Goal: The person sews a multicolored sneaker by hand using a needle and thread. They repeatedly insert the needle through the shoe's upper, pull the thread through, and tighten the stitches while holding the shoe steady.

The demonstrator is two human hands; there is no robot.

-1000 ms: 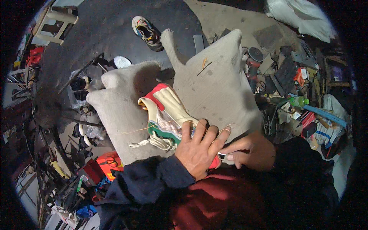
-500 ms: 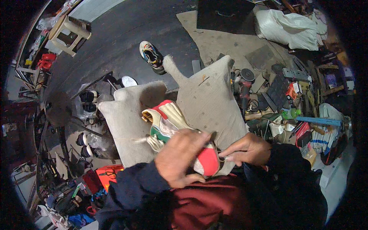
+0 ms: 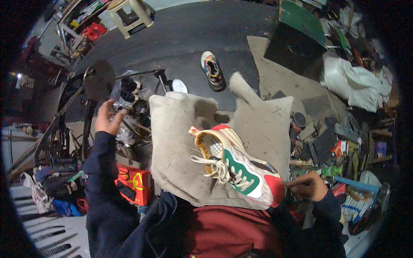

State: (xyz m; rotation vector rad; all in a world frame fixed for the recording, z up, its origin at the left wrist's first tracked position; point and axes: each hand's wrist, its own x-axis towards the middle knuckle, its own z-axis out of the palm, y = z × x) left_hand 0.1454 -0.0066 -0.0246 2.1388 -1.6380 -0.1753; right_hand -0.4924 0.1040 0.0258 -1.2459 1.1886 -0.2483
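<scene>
A sneaker (image 3: 245, 172) in white, green, red and cream lies on the cloth across my lap, its opening toward the far left and its red toe toward the near right. Loose cream laces (image 3: 219, 169) hang at its tongue. My left hand (image 3: 109, 120) is raised away to the left, fingers curled. A thin pale thread (image 3: 178, 144) runs from the shoe's opening toward that hand. At the toe, my right hand (image 3: 310, 187) has its fingers pinched together against the edge of the sole; whatever lies between them is too dark to make out.
A stained beige cloth (image 3: 172, 159) covers my lap. Another sneaker (image 3: 212, 71) stands on the dark floor ahead. At left are a black metal stand (image 3: 98, 81) and an orange-red box (image 3: 144, 187). An angle grinder (image 3: 297, 122), a green bottle (image 3: 330, 171) and a white sack (image 3: 355, 81) lie right.
My left hand has left the shoe and swung far out to the left, with thread stretching that way. The shoe's opening and laces have turned up into view. My right hand remains at the toe.
</scene>
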